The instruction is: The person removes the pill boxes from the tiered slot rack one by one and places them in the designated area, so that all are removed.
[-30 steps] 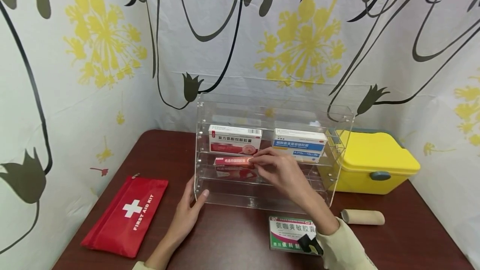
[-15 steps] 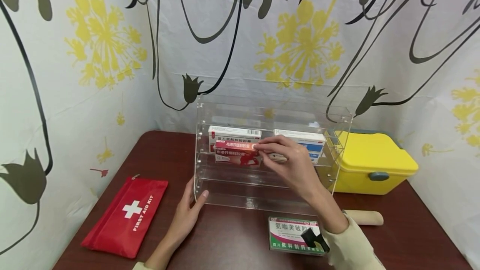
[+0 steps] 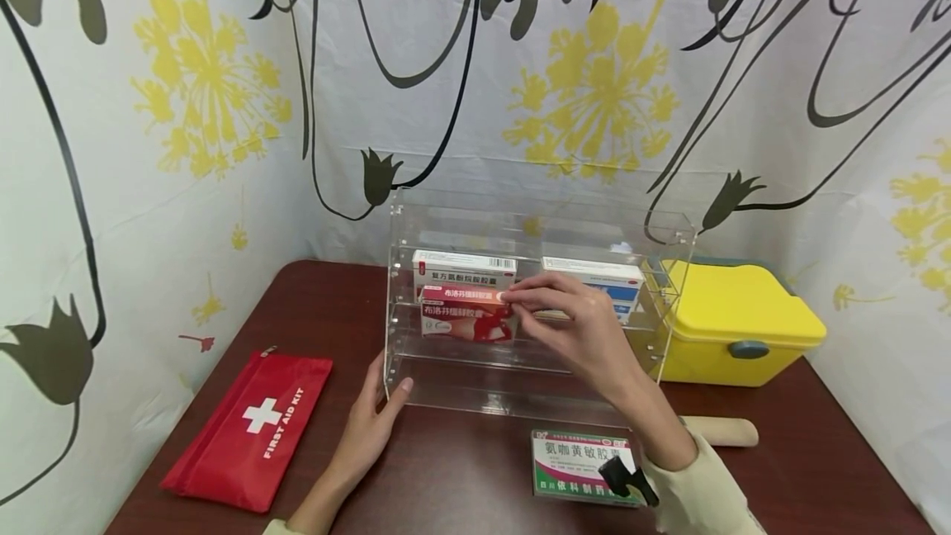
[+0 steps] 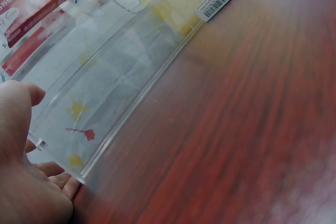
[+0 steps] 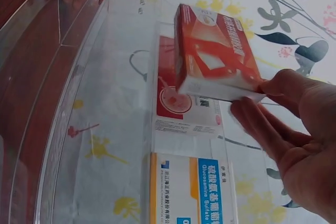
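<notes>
Red and white, the little cardboard box is sitting in your right hand, which is pinching its right end with fingertips. You are holding it just in front of the middle step of the clear plastic rack, on the left side, below the white box. It is looking light and stiff, but thin card is squashing easily, so be holding it gently by the short end. Your left hand is resting flat and relaxed on the bench, touching the rack's near left corner.
</notes>
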Demonstrator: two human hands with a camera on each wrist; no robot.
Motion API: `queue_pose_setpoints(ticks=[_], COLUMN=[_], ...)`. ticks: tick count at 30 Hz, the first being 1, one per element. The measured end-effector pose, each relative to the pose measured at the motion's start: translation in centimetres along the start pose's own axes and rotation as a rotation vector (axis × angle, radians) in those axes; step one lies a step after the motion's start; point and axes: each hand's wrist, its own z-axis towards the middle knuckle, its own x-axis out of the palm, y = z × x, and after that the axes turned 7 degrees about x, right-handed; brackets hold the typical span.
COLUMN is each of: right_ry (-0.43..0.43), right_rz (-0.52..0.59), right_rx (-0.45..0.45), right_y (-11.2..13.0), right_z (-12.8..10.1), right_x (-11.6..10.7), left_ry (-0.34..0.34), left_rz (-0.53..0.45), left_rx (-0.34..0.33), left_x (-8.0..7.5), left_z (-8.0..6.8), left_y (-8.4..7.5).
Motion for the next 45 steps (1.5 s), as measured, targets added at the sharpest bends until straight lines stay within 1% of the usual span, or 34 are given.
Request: queue_pose_setpoints(ticks=[1, 4, 8, 13, 17, 20, 23, 27, 31, 35, 38, 40, 43, 45], right_ry=[0.017, 0.091, 0.185, 0.216, 0.226, 0.249, 0.283, 0.324, 0.347, 0.361, 0.358, 0.357, 0.372, 0.386], right_rz=[0.02, 0.101, 0.191, 0.248, 0.246, 0.25, 0.278, 0.302, 0.312, 0.325, 0.32, 0.315, 0.314, 0.306], right_rx=[0.021, 0.105, 0.193, 0.207, 0.234, 0.266, 0.301, 0.376, 0.432, 0.427, 0.416, 0.425, 0.444, 0.451], right_y=[0.1, 0.3, 0.7, 1.0, 0.9, 0.5, 0.0, -0.7, -1.3, -1.7, -1.8, -1.8, -1.9, -2.0], right_z=[-0.1, -0.6, -1.4, -2.3, -3.1, -4.0, -5.3, -7.0, -8.6, -9.6, -10.0, -10.1, -10.3, -10.4], right_x=[0.0, 0.1, 0.5, 1.1, 1.4, 1.6, 2.0, 2.7, 3.5, 4.4, 4.9, 5.1, 5.3, 5.4], left_ry=[-0.003, -0.009, -0.011, -0.007, -0.007, -0.011, -0.017, -0.02, -0.018, -0.018, -0.021, -0.021, -0.022, -0.02], left_rz=[-0.003, 0.001, 0.009, 0.0, -0.004, -0.004, -0.007, -0.016, -0.011, -0.012, -0.016, -0.02, -0.018, -0.016], left_rx=[-0.01, -0.005, 0.019, 0.029, 0.021, 0.018, 0.021, 0.036, 0.052, 0.072, 0.087, 0.086, 0.073, 0.064], left_x=[0.0, 0.2, 0.2, 0.2, 0.2, 0.2, 0.2, 0.2, 0.1, 0.1, 0.1, 0.1, 0.2, 0.2], left_z=[0.1, 0.4, 0.4, 0.3, 0.3, 0.2, 0.2, 0.2, 0.3, 0.4, 0.4, 0.4, 0.3, 0.2], left_y=[0.5, 2.2, 2.8, 2.9, 2.9, 2.8, 2.4, 1.8, 2.1, 2.6, 2.9, 2.9, 2.6, 1.9])
